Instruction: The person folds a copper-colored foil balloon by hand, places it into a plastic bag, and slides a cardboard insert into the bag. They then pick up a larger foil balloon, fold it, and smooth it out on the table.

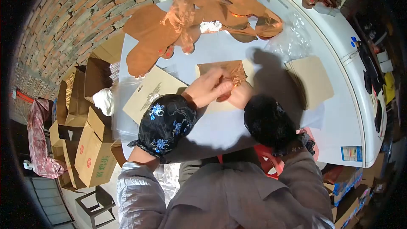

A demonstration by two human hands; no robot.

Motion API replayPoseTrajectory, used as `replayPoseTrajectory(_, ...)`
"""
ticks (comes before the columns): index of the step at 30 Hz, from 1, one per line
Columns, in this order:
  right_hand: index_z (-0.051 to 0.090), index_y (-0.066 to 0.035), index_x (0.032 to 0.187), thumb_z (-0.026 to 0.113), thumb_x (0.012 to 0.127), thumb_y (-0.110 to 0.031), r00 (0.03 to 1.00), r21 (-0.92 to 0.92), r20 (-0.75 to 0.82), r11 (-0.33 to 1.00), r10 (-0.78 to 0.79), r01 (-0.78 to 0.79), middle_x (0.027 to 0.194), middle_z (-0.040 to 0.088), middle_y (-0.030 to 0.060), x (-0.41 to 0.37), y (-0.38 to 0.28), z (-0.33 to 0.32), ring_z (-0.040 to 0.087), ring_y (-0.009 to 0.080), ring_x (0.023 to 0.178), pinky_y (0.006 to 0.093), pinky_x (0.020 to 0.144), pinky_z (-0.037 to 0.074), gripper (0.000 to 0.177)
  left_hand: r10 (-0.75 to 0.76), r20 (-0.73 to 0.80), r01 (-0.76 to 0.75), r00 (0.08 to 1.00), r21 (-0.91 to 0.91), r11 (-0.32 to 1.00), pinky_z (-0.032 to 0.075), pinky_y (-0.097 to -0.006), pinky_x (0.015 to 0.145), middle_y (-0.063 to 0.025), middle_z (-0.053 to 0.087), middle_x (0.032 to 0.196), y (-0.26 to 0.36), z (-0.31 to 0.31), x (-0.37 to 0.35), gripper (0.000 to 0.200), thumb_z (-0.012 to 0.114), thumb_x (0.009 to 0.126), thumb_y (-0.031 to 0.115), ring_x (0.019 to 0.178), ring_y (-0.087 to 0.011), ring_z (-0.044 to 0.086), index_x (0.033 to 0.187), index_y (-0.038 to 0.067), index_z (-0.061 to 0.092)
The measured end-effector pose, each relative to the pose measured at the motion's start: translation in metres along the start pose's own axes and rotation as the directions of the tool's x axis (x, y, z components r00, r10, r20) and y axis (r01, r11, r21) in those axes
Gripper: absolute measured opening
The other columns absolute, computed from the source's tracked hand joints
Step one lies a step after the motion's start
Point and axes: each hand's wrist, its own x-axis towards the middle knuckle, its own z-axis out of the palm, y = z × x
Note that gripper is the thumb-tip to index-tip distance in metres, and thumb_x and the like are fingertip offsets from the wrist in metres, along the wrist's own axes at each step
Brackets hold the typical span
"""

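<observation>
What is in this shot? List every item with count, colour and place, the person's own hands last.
table: one, pale grey, centre.
stocking pile: several, copper-brown, far side of the table.
held stocking: one, copper-brown, at the hands.
tan card: one, tan, under the held stocking.
printed card: one, tan, left of the hands.
card stack: one stack, tan, right of the hands.
plastic bags: several, clear, far right of the table.
boxes: several, brown, floor at left.
brick wall: one, red-brown, upper left.
left hand: one, black flowered sleeve, gripping the held stocking.
right hand: one, black sleeve, gripping the held stocking.
</observation>
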Motion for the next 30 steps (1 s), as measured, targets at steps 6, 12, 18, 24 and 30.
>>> replayPoseTrajectory(6, 0.067, -0.006, 0.097, 0.055, 0.087, -0.039, 0.783, -0.357, 0.514, 0.918, 0.349, -0.175, 0.099, 0.068, 0.0154, 0.006, -0.005, -0.009, 0.063, 0.0315, 0.096, 0.0441, 0.086, 0.048, 0.037, -0.2, -0.188, 0.229, 0.961, 0.147, 0.962, 0.041, -0.041, 0.1, -0.0175, 0.049, 0.125, -0.022, 0.006, 0.027, 0.036, 0.041, 0.098, 0.031, 0.114, -0.0381, 0.049, 0.122, 0.009, 0.058)
replayPoseTrajectory(12, 0.069, -0.004, 0.078, 0.061, 0.084, -0.041, 0.979, -0.249, 0.161, 0.965, 0.123, -0.08, 0.077, 0.067, 0.0158, 0.004, -0.014, -0.015, 0.064, 0.0356, 0.082, 0.0447, 0.08, 0.049, 0.039, 0.008, -0.249, 0.149, 0.968, 0.601, 0.786, 0.046, -0.041, 0.09, -0.012, 0.053, 0.108, -0.051, 0.025, 0.035, 0.031, 0.059, 0.081, 0.009, 0.102, -0.0324, 0.051, 0.112, 0.007, 0.061)
replayPoseTrajectory(18, 0.069, -0.004, 0.077, 0.064, 0.08, -0.043, 0.85, -0.393, 0.409, 0.905, 0.332, -0.165, 0.077, 0.067, 0.0136, 0.007, -0.014, -0.014, 0.064, 0.0311, 0.082, 0.0434, 0.081, 0.049, 0.039, -0.057, -0.271, 0.201, 0.961, 0.541, 0.817, 0.048, -0.0395, 0.088, -0.0099, 0.053, 0.108, -0.048, 0.026, 0.029, 0.032, 0.059, 0.081, 0.011, 0.104, -0.0311, 0.051, 0.112, 0.011, 0.063)
replayPoseTrajectory(24, 0.066, -0.009, 0.07, 0.069, 0.076, -0.028, 0.983, -0.385, -0.169, 0.923, -0.07, 0.0, 0.073, 0.063, 0.0076, -0.004, -0.009, -0.004, 0.062, 0.0244, 0.076, 0.0369, 0.072, 0.051, 0.02, -0.09, -0.287, 0.241, 0.954, 0.551, 0.799, 0.049, -0.0404, 0.086, -0.0083, 0.053, 0.109, -0.04, 0.031, 0.029, 0.032, 0.055, 0.091, 0.034, 0.104, -0.0292, 0.052, 0.117, 0.016, 0.063)
replayPoseTrajectory(30, 0.066, -0.009, 0.085, 0.071, 0.074, -0.015, 0.997, -0.414, -0.07, 0.908, 0.043, -0.068, 0.088, 0.064, 0.0025, -0.035, -0.035, -0.044, 0.063, 0.0217, 0.078, 0.0335, 0.069, 0.052, 0.014, -0.142, -0.269, 0.286, 0.953, 0.629, 0.723, 0.044, -0.0465, 0.086, -0.0086, 0.051, 0.113, -0.01, 0.039, 0.022, 0.051, 0.048, 0.091, 0.058, 0.112, -0.026, 0.048, 0.128, 0.024, 0.06)
